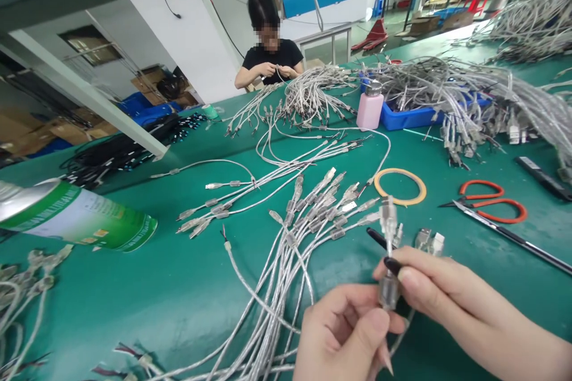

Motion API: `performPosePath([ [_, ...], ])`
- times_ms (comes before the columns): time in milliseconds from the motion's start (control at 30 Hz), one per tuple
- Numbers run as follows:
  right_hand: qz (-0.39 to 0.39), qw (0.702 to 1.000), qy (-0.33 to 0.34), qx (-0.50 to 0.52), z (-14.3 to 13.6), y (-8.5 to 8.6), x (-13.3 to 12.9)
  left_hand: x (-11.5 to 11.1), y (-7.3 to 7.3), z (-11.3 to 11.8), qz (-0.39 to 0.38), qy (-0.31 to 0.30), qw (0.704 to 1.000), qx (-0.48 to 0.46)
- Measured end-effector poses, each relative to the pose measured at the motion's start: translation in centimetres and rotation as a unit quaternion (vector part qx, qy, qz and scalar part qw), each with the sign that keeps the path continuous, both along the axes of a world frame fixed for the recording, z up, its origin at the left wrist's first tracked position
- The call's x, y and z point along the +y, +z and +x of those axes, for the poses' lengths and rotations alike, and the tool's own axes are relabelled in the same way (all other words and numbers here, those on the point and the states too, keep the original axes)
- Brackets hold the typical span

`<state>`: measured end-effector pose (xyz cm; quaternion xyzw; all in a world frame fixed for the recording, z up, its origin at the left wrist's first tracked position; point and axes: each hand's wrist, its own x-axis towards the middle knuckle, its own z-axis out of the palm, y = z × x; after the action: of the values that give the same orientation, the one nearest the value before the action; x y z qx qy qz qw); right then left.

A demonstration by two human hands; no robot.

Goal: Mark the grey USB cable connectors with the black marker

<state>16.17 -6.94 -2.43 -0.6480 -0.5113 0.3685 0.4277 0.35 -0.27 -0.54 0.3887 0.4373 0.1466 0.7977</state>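
Observation:
A clear-jacketed USB cable [388, 217] is held up in front of me, its plug pointing upward. My left hand [346, 330] pinches it at the grey bead-like lump [388, 293] below the plug. My right hand [440, 292] closes around the same cable just above that lump; a small dark piece [392, 266] shows at its fingertips, its kind unclear. Behind the right hand, more USB plugs [435, 244] stick out, partly hidden. To the left lies a bundle of similar USB cables [281, 274], plugs pointing away from me.
Yellow tape roll [379, 184], red-handled scissors [500, 211], a pen [531, 244] and a black cutter [543, 177] lie right. Farther back are a pink bottle [370, 110] and blue tray [402, 119] of cables. A green can [129, 226] stands left. A person [270, 50] sits opposite, handling a cable.

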Motion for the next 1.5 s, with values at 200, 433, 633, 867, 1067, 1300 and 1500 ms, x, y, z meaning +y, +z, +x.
performPosePath([
  [200,-0.052,0.99,0.126,0.038,-0.5,0.4,0.1,0.7,-0.4,-0.2,0.062,-0.017,0.998,-0.003],
  [433,-0.085,0.966,-0.027,0.241,0.5,0.0,0.7,1.0,0.1,-0.4,-0.035,-0.073,0.997,0.006],
  [633,-0.077,0.929,-0.105,0.346,0.1,0.3,1.1,0.3,0.4,0.1,-0.03,-0.046,0.998,-0.002],
  [867,-0.075,0.95,-0.072,0.295,0.1,-0.2,0.5,-0.4,-0.3,0.2,0.055,0.046,0.995,0.072],
  [1067,-0.046,0.991,0.075,0.097,-1.2,-0.4,-0.6,-0.5,-0.9,-0.2,0.219,0.003,0.969,0.111],
  [1300,-0.077,0.991,0.019,0.103,-0.3,-0.3,-0.3,-0.3,0.1,-0.3,0.177,-0.067,0.978,0.088],
  [1500,-0.044,0.997,0.049,0.031,-0.2,-0.5,-0.1,-0.7,0.8,0.0,0.148,-0.013,0.985,0.092],
])
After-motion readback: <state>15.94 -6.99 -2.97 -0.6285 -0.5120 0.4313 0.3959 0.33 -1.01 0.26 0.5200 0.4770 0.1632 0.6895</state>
